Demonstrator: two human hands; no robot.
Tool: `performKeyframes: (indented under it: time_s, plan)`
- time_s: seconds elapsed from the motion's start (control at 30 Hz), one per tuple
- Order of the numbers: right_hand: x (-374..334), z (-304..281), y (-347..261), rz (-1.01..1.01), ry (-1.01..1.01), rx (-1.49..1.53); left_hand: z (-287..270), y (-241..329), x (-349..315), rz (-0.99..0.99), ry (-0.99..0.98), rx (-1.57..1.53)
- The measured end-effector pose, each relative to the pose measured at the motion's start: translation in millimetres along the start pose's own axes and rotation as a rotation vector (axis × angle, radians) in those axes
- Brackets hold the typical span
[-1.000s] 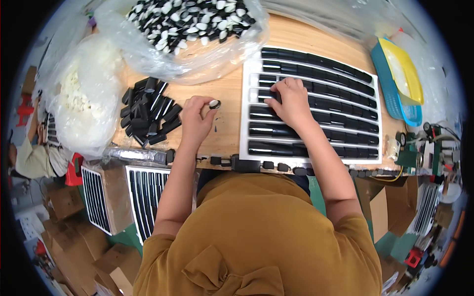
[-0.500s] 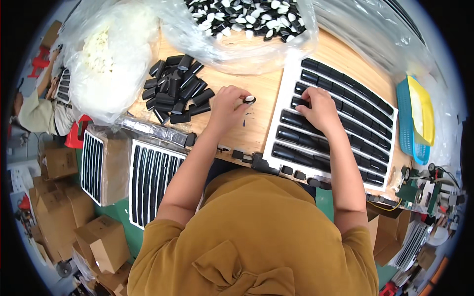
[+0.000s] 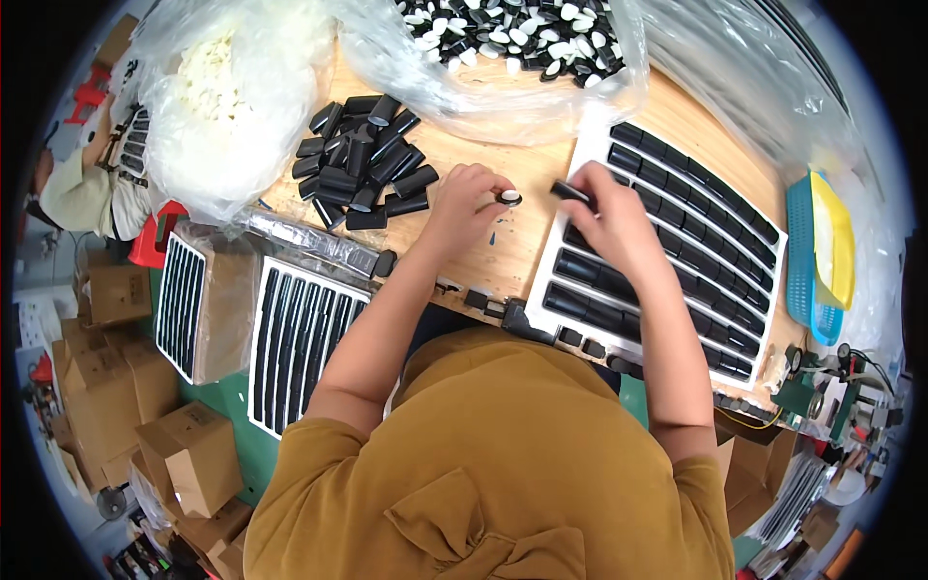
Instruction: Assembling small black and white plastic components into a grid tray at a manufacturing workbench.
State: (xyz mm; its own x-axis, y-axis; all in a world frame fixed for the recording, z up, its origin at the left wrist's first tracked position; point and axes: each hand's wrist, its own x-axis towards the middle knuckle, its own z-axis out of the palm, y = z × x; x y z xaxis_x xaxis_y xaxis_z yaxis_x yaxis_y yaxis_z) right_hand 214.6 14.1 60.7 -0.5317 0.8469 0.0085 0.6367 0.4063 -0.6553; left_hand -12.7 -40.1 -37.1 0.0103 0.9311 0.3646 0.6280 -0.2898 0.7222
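a second ago the right hand was down among the rows of the white tray; now its thumb and fingers pinch a black tube, its near end jutting out by the tray's left edge. the left hand has stayed over the bare desk, pinching a small black-and-white oval piece between thumb and fingertips. so each hand now has a part, the two facing each other but apart; i judge the work has passed from reaching for a tube to having both parts ready, with nothing joined yet. how firmly the right fingers grip, i cannot tell. the loose heap of black tubes lies beside the left hand and looks undisturbed, and beyond it the pile of oval pieces sits in a clear plastic bag.
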Motion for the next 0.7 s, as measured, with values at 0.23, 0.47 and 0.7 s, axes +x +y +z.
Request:
performKeyframes:
  time_s: [0.23,0.47,0.7]
  plan:
    - [26,36,-11,-0.36,0.065,-0.004,4,-5,0,-0.001,0.031,-0.043]
    - [30,51,-9,-0.277,-0.036,0.1,5,-10,0,0.011,0.016,-0.013]
    - [34,63,-3,-0.344,0.018,0.039,8,-8,-2,-0.142,0.062,-0.213]
